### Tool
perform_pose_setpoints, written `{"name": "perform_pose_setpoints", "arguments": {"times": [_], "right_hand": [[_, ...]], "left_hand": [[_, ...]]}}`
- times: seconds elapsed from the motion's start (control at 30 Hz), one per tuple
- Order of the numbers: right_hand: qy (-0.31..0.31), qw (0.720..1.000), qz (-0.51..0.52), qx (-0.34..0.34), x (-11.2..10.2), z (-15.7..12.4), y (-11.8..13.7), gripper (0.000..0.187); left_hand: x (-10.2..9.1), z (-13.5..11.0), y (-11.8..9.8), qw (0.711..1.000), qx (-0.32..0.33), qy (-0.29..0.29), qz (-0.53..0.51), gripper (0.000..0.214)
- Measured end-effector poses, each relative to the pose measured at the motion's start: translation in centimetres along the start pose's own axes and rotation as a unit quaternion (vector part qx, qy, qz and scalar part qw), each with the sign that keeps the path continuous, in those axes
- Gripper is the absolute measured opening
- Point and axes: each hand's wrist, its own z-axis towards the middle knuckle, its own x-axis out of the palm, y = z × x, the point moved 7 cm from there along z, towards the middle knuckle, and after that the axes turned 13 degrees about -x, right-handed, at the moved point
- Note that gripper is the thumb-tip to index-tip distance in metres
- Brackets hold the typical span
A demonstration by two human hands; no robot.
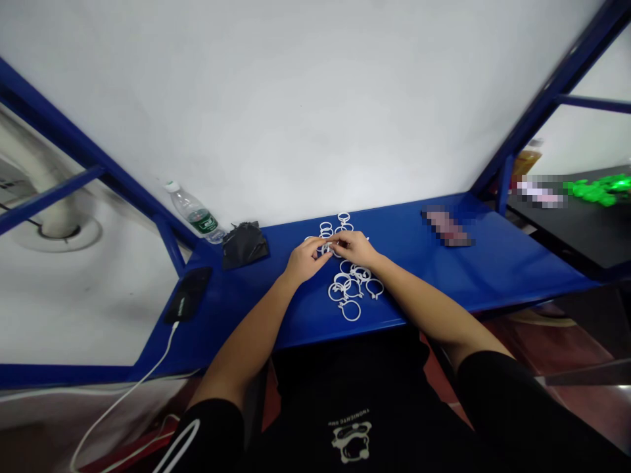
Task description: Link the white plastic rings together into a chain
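My left hand [306, 259] and my right hand [357, 247] meet over the middle of the blue tabletop [404, 263]. Their fingertips pinch a small white plastic ring with a clip [326, 248], mostly hidden by the fingers. Toward the front edge, nearest my right forearm, lies a loose pile of similar white clip rings [351, 311], several of them overlapping. Beyond my fingers are more white rings [344, 217], some standing apart and some partly covered by my hands.
At the left back stands a clear water bottle [200, 215], beside a crumpled black plastic bag [245, 246]. A black power bank [185, 297] with a white cable lies near the left edge. A blurred-out item [447, 228] rests at right. Blue frame bars [503, 184] rise on both sides.
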Motion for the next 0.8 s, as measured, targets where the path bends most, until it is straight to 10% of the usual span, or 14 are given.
{"name": "perform_pose_setpoints", "arguments": {"times": [0.8], "right_hand": [[-0.007, 0.999, 0.031, 0.007, 0.60, -0.38, -0.67, 0.014]], "left_hand": [[-0.31, 0.56, -0.33, 0.999, 0.015, 0.005, -0.030, 0.015]]}}
